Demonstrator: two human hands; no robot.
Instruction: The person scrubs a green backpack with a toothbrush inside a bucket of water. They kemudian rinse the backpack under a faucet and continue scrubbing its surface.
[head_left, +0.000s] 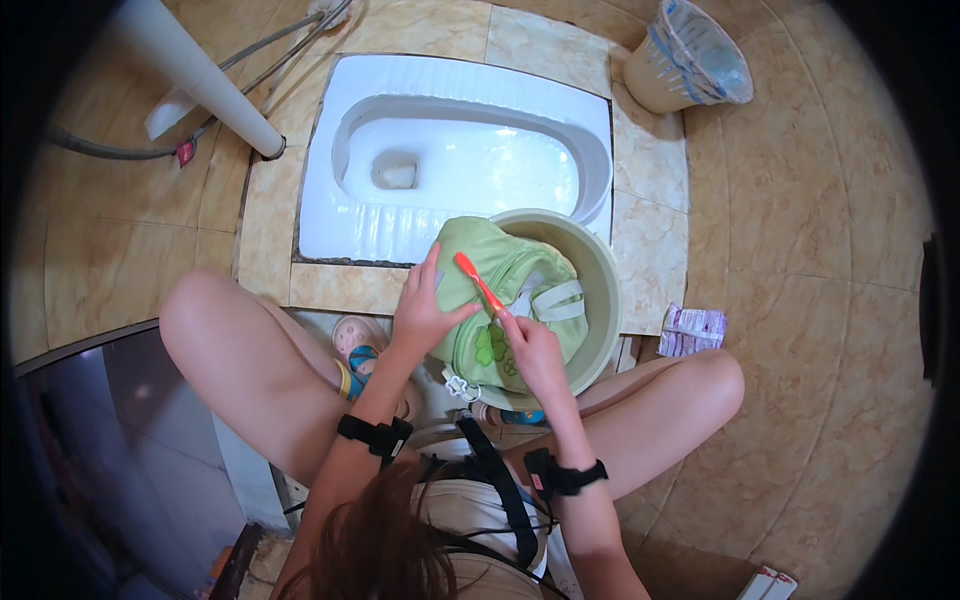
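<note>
A pale green fabric bag (487, 300) with zips, a white strap and a clover patch lies partly in a round, light green plastic basin (604, 300). My right hand (534, 352) is closed around the handle of a red toothbrush (476, 276), whose head lies over the bag's fabric; its bristles cannot be made out. My left hand (427, 304) rests on the left side of the bag, thumb and fingers spread apart. A white flower-shaped charm (456, 385) hangs from the bag at the basin's lower left edge.
A white squat toilet (450, 232) is set in the tiled floor just beyond the basin. A lined waste bin (645, 75) stands at the upper right, a purple packet (694, 331) lies right of the basin, and a white pipe (202, 75) with grey hoses is at the upper left.
</note>
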